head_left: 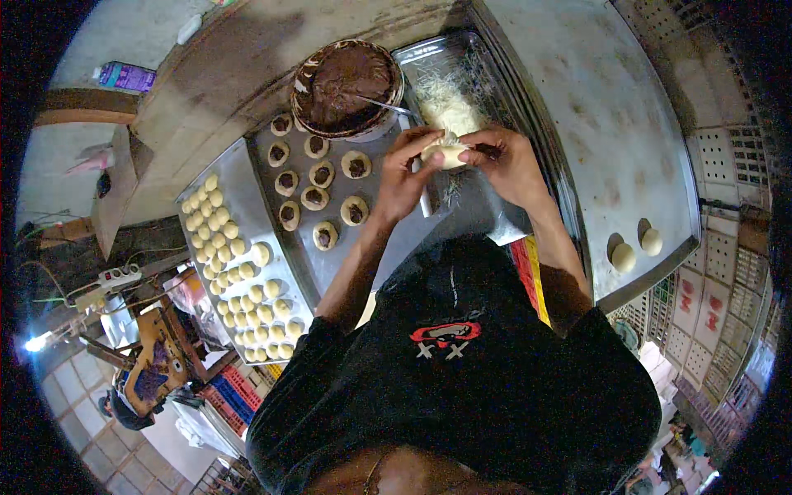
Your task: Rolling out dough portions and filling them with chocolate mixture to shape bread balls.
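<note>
Between my two hands is a flattened piece of pale dough (446,157) with shredded white filling, perhaps grated cheese, at its upper edge. The fingers of my left hand (402,177) pinch its left side. My right hand (509,167) grips the right side, thumb and fingers closed on it. Just beyond them lies a heap of pale shreds (450,110) in a dark metal tray (495,70). A tub of dark brown paste (340,78) stands to the left, a metal utensil (381,105) resting in it. Several flat dough rounds (322,173) topped with brown paste lie left of my hands.
Many small dough balls fill a tray (293,309) at the left. On the large metal tray (606,157) at the right sit two smooth dough balls (624,257). Stacked plastic crates (726,165) stand farther right. A power strip (120,276) hangs at far left.
</note>
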The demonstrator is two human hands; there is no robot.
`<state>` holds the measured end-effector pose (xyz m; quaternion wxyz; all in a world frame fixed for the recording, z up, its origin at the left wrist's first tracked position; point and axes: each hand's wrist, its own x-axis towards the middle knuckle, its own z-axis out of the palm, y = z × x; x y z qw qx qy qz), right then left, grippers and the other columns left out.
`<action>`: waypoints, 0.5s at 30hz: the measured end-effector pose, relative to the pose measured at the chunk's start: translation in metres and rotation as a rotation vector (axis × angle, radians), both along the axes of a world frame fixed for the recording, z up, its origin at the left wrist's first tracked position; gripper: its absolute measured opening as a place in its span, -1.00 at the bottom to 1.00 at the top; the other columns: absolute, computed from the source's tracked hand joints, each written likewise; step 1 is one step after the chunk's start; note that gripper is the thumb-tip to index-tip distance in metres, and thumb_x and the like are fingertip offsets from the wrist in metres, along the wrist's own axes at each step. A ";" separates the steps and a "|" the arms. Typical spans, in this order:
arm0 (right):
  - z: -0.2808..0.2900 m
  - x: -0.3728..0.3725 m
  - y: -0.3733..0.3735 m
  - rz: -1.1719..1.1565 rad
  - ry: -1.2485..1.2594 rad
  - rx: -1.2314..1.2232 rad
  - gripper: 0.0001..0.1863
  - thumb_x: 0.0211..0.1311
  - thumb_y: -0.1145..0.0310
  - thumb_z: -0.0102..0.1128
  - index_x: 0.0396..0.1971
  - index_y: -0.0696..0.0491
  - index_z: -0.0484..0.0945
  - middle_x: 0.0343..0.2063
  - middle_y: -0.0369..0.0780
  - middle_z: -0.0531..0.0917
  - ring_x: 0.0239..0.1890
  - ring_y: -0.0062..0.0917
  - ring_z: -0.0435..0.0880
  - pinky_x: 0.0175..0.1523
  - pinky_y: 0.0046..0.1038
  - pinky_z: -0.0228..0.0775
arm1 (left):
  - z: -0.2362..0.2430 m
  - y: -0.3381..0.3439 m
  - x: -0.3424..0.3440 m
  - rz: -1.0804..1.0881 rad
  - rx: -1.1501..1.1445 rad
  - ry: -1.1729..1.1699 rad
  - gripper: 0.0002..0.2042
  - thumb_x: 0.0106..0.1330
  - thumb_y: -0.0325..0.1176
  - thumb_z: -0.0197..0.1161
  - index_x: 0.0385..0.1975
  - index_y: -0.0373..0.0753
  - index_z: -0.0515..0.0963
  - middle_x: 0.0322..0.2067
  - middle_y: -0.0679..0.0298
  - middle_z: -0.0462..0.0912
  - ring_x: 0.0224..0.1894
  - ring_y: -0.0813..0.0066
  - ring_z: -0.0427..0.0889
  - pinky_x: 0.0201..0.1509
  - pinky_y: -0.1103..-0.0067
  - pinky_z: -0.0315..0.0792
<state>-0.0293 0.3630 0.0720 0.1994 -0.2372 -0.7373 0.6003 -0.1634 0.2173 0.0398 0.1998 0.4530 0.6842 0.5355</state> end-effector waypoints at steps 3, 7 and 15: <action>0.019 0.006 -0.005 0.220 0.032 0.530 -0.73 -0.10 0.57 0.38 -0.29 0.14 0.64 -0.36 -0.13 0.63 -0.28 -0.26 0.63 -0.12 -0.45 0.47 | 0.001 -0.007 0.001 -0.006 -0.055 -0.514 -0.70 0.19 -0.37 0.34 -0.08 -0.28 0.61 -0.17 0.21 0.61 -0.15 0.54 0.53 -0.01 0.59 0.39; 0.028 0.008 -0.024 0.109 -0.130 0.289 -0.78 -0.02 0.58 0.36 -0.30 0.18 0.63 -0.42 -0.19 0.66 -0.33 -0.49 0.66 -0.15 -0.49 0.47 | 0.006 -0.012 0.016 0.108 0.061 -0.406 -0.78 0.15 -0.41 0.36 -0.22 -0.32 0.64 -0.29 0.22 0.67 -0.24 0.50 0.61 -0.12 0.58 0.47; 0.007 0.011 -0.035 -0.021 -0.045 -0.094 -0.81 0.01 0.62 0.32 -0.31 0.24 0.63 -0.47 -0.26 0.66 -0.36 -0.66 0.61 -0.22 -0.54 0.46 | 0.023 -0.016 0.014 0.114 0.019 -0.067 -0.74 0.03 -0.42 0.45 -0.23 -0.26 0.68 -0.20 0.15 0.69 -0.12 0.37 0.65 0.00 0.52 0.47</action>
